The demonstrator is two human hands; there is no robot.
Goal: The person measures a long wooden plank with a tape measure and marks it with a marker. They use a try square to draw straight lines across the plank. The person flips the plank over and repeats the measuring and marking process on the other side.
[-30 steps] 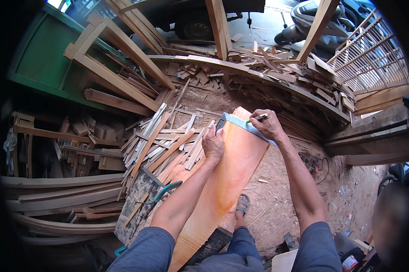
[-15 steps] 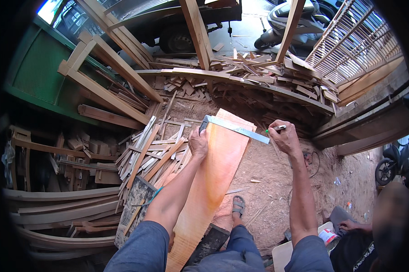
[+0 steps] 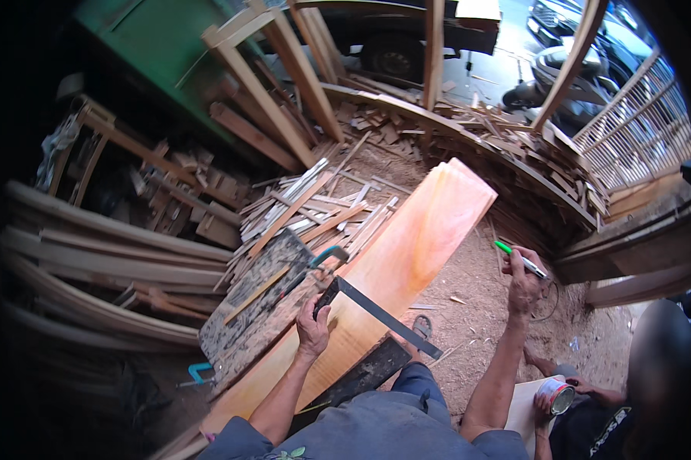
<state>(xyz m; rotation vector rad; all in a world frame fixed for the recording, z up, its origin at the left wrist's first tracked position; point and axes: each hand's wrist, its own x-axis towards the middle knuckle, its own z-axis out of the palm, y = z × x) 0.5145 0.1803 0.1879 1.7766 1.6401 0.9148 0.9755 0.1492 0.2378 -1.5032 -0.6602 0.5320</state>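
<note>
A broad, orange-toned wooden plank (image 3: 407, 253) runs slantwise from lower left to upper right in front of me. Across it lies a try square, its metal blade (image 3: 387, 318) reaching past the plank's right edge. My left hand (image 3: 313, 330) grips the square's dark stock (image 3: 328, 295) at the plank's left edge. Off to the right, apart from the plank, my right hand (image 3: 525, 284) holds a white marker (image 3: 535, 268) with a green end pointing up and left.
A dark, worn bench (image 3: 257, 284) with a teal clamp (image 3: 330, 255) stands left of the plank. Loose wood strips (image 3: 307, 199) lie beyond it, curved timbers (image 3: 115, 264) at left. At lower right a person's hand (image 3: 543, 402) holds a tin (image 3: 561, 399). Offcuts (image 3: 506, 138) are heaped at the back.
The square has come down the plank toward me with my left hand. My right hand has moved away from the blade's end, with the marker in it. The view has turned left.
</note>
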